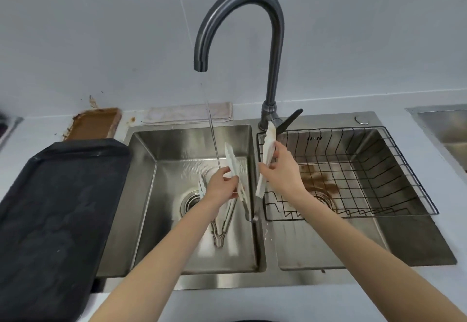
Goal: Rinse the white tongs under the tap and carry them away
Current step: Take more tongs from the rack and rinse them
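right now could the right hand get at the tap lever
Probably not freely: the right hand grips a white cloth-like piece, so it is occupied, though the tap lever sits just above it with nothing between.

You get bright, even, soft light; steel sink (192, 144) shows mild glare, edges bow outward, fine detail looks slightly soft.

Wire basket (374, 177) in right basin (417, 245)
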